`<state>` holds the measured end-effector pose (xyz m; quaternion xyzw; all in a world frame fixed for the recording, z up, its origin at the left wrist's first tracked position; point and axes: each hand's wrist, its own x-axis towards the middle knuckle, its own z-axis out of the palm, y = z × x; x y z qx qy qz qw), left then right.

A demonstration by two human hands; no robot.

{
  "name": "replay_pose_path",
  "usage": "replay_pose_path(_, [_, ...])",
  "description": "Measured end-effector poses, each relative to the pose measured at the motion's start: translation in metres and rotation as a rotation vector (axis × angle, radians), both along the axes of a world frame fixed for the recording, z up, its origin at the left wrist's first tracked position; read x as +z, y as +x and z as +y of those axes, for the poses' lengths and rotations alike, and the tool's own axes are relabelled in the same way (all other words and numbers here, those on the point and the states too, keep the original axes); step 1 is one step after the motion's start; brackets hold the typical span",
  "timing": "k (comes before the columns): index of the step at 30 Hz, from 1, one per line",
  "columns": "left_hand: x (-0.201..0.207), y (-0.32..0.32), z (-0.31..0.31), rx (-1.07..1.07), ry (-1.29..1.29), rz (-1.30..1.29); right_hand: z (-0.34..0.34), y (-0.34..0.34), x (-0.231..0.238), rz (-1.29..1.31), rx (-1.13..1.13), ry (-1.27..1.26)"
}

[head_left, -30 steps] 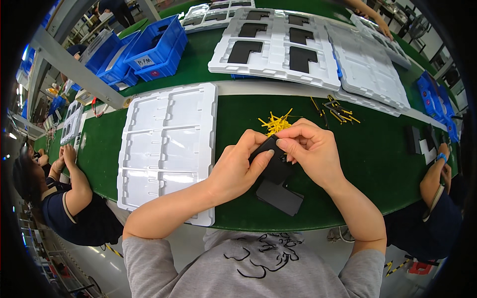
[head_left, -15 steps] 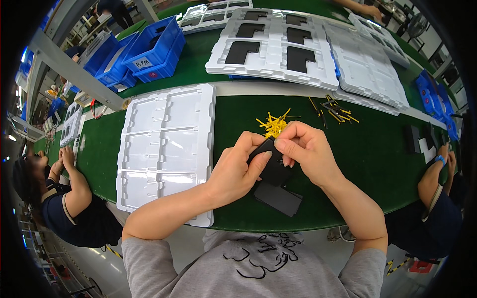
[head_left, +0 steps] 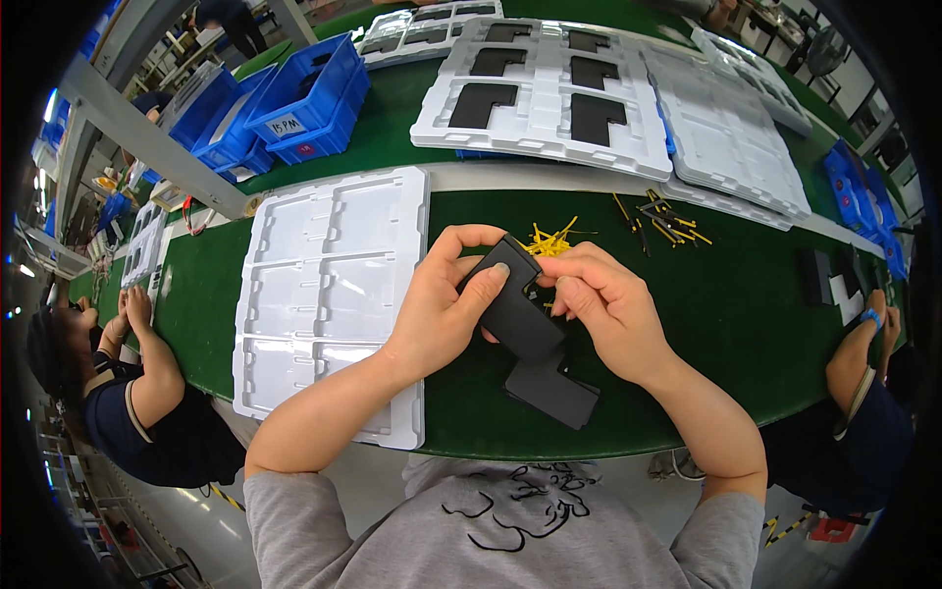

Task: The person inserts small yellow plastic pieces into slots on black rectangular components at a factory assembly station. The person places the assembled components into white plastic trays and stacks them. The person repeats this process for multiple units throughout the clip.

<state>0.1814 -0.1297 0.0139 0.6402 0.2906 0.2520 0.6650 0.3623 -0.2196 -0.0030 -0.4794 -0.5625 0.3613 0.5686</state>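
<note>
My left hand [head_left: 442, 299] grips a flat black L-shaped battery [head_left: 522, 316], thumb on its face and fingers behind. It is held tilted above the table. At the battery's notched right edge, my right hand [head_left: 613, 309] is closed in a pinch; what lies between its fingertips is too small to make out. Another black L-shaped battery [head_left: 557, 395], perhaps with more under it, lies on the green table just below, partly covered by the held one. Beyond my fingers sits a pile of thin yellow strips [head_left: 551, 239], partly hidden by my right hand.
Yellow-and-black strips [head_left: 672, 221] lie to the right of the pile. A white molded tray [head_left: 420, 294] is at my left. Farther back stand a tray [head_left: 545, 108] holding black batteries, and blue bins [head_left: 319, 108]. Co-workers' arms [head_left: 157, 358] rest at both sides.
The held battery has tipped and turned toward me, showing more of its face. My right fingers have moved down from its top corner to the notched edge.
</note>
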Motion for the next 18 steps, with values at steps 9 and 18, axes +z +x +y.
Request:
replay_pose_path(9, [0.003, -0.001, -0.009, -0.150, 0.159, 0.171, 0.004, 0.008, -0.004, 0.256, 0.098, -0.349])
replay_pose_path(18, [0.020, -0.023, 0.038, 0.001, 0.108, 0.069, 0.013, 0.083, 0.004, -0.139, -0.032, -0.298])
